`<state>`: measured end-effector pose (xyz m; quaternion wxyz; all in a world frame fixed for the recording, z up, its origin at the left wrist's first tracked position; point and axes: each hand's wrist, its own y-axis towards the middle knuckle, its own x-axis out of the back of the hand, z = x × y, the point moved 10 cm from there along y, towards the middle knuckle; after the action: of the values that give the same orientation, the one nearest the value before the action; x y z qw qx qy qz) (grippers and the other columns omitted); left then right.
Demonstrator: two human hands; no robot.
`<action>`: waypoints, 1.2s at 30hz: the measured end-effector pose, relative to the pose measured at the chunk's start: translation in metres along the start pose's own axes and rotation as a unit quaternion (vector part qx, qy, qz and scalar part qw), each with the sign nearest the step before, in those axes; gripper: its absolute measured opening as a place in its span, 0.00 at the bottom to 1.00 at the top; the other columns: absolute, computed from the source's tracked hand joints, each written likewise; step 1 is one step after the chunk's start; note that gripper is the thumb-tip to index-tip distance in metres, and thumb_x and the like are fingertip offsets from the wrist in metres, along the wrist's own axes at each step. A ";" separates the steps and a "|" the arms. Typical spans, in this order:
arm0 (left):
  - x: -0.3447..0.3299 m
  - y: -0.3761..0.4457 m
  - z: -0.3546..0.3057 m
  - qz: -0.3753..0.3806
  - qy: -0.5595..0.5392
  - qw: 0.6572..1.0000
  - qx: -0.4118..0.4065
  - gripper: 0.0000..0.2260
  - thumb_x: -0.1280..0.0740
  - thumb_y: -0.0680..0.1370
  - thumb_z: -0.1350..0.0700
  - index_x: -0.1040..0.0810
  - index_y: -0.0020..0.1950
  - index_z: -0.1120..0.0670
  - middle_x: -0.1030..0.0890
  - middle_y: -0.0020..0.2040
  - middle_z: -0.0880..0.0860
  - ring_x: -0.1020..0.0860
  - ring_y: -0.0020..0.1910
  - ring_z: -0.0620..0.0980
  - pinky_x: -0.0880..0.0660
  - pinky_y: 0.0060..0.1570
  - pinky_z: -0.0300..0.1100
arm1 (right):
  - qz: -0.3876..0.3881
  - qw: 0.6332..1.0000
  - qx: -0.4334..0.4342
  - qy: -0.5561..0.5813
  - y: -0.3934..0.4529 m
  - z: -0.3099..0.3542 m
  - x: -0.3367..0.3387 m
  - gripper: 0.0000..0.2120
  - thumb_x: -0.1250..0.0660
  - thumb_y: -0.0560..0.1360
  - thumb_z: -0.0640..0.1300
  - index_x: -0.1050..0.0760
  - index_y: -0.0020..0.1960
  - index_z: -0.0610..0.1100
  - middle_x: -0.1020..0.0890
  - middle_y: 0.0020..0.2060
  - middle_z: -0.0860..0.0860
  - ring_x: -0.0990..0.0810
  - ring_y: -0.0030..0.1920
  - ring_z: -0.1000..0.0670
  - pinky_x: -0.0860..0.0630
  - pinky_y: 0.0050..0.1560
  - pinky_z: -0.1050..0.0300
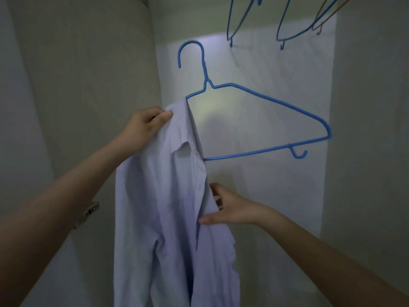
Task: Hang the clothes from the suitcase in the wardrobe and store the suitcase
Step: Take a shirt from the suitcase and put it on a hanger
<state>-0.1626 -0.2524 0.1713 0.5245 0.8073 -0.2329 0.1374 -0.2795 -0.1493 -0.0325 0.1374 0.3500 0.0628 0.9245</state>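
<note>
A pale lilac shirt (pixel 163 209) hangs in front of me inside the wardrobe, its left shoulder pulled over the left arm of a blue wire hanger (pixel 261 100). The hanger's right arm and its hook are bare, and the hook is not on any rail. My left hand (pixel 143 127) grips the shirt's shoulder together with the hidden left end of the hanger. My right hand (pixel 230 209) pinches the shirt's front edge lower down, thumb on the cloth. The suitcase is out of view.
Several empty wire hangers (pixel 285 25) hang at the top right. The wardrobe's pale back wall (pixel 265 196) is close behind the hanger, and its left side panel (pixel 84 85) is near my left arm. A metal latch (pixel 89 212) shows on the left.
</note>
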 end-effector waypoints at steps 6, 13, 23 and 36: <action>0.022 -0.009 0.007 -0.015 0.006 1.000 0.019 0.16 0.38 0.80 0.54 0.31 0.32 0.51 0.32 0.27 0.46 0.35 0.25 0.38 0.40 0.26 0.29 | -0.127 0.991 0.003 -0.051 0.006 -0.029 0.042 0.12 0.29 0.72 0.45 0.30 0.36 0.43 0.29 0.33 0.49 0.31 0.35 0.57 0.37 0.32 0.63; 0.036 -0.036 0.052 0.012 0.061 0.998 0.023 0.17 0.36 0.78 0.56 0.31 0.30 0.56 0.35 0.27 0.47 0.36 0.24 0.38 0.40 0.26 0.31 | -0.239 0.970 -0.042 0.004 -0.023 -0.042 0.146 0.20 0.32 0.73 0.52 0.23 0.35 0.35 0.27 0.30 0.44 0.30 0.31 0.56 0.36 0.31 0.61; 0.006 -0.064 0.046 -0.035 0.350 0.932 -0.093 0.19 0.44 0.75 0.39 0.17 0.44 0.47 0.16 0.40 0.51 0.18 0.40 0.56 0.30 0.34 0.41 | -0.263 0.952 -0.057 -0.147 -0.041 -0.018 0.195 0.14 0.28 0.72 0.46 0.20 0.33 0.36 0.26 0.28 0.50 0.30 0.27 0.61 0.36 0.27 0.69; -0.042 -0.064 0.020 -0.075 0.322 0.942 -0.061 0.21 0.47 0.77 0.43 0.21 0.37 0.52 0.21 0.32 0.55 0.21 0.31 0.59 0.33 0.28 0.40 | -0.259 0.965 -0.023 -0.039 -0.023 0.049 0.164 0.11 0.29 0.72 0.44 0.24 0.34 0.41 0.28 0.26 0.49 0.31 0.28 0.56 0.37 0.28 0.64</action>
<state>-0.1651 -0.2393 0.0930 0.6285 0.7016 0.0016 0.3359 -0.3596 -0.0775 0.1030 0.3828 0.3539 0.1248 0.8442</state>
